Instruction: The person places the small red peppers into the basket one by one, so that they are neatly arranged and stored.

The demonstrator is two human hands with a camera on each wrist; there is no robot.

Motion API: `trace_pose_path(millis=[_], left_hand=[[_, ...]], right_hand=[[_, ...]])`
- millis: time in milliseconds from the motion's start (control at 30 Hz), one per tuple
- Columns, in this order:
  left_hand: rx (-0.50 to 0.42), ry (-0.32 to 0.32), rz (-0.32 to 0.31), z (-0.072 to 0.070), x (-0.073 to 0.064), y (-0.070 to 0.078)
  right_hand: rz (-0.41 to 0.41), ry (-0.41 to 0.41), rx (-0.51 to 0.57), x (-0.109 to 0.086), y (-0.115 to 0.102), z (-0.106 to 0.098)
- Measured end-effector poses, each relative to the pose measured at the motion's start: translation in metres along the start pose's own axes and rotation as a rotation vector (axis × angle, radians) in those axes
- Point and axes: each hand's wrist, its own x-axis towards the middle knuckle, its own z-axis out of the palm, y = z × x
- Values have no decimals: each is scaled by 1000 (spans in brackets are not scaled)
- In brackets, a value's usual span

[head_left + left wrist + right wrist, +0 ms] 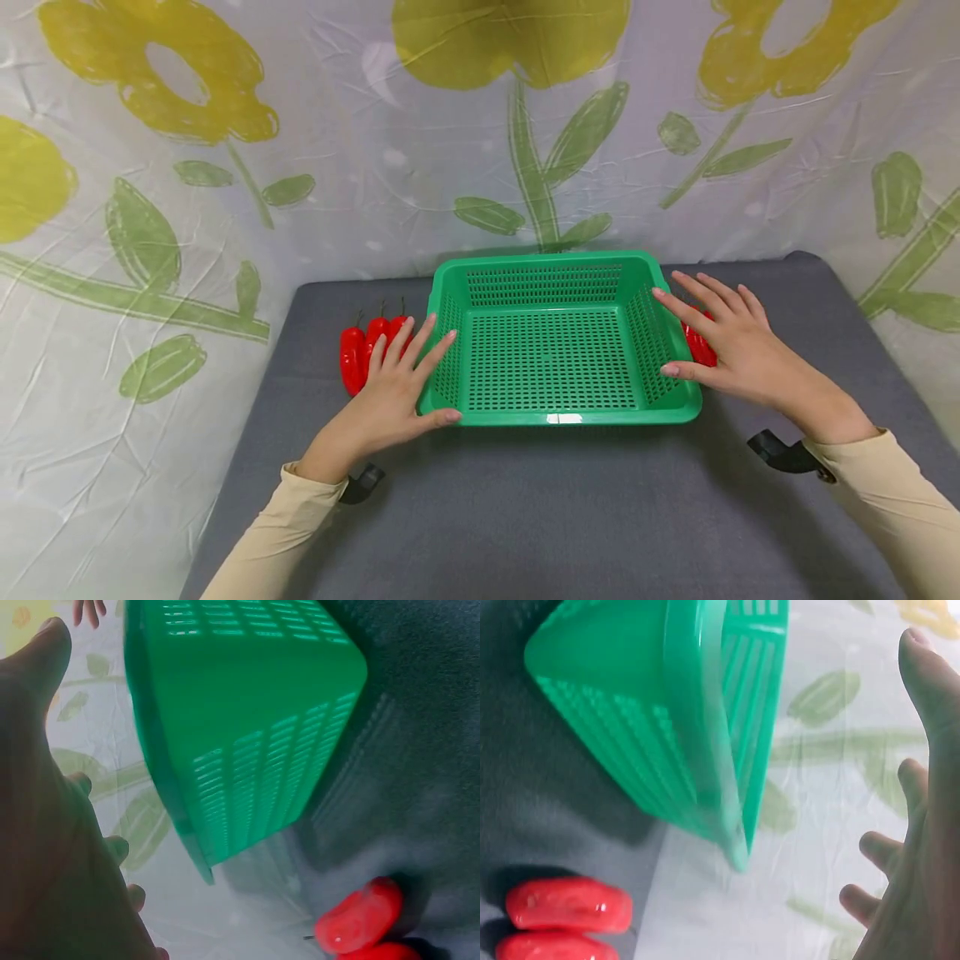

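Observation:
A green perforated plastic basket (551, 358) stands on the grey cloth with nothing inside it. My left hand (386, 396) is spread over its left side, the thumb near the front left corner. Over the opposite side, my right hand (731, 337) has its fingers apart, fingertips overlapping the right rim in the head view. Both wrist views show a gap between hand and basket wall. Several red peppers (352, 360) with dark stems lie left of the basket, partly behind my left hand. More red peppers (568, 904) lie at its right, mostly covered by my right hand in the head view.
A grey cloth-covered table (555, 517) carries everything. Behind it and along the sides hangs a pale curtain (360, 192) printed with yellow flowers and green leaves. Dark wrist-camera mounts (780, 452) jut out beneath both wrists.

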Motion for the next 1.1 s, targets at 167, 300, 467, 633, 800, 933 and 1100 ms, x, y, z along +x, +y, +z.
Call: trace_pose_path(millis=[167,300,467,633,800,933,1100], left_hand=[[-20,-10,-36,4,-2,-3],[-45,-14,-58,6,-3,-5],[-74,-33,-95,10,-4,-7],[-92,-41,-127,14,-5,-9],[-93,-38,-146,17,-6,-10],[-100,-42,-155,19,-6,-11],[-121,-67,-166,20,-7,-11]], right_hand=[[57,3,13,-4,15,-3],[112,-7,25,-8,28,-5],[159,-12,51,-12,46,-3],[199,-7,73,-17,62,0],[236,-14,70,-23,76,5],[270,-26,70,-27,87,8],[314,-66,74,-32,101,12]])
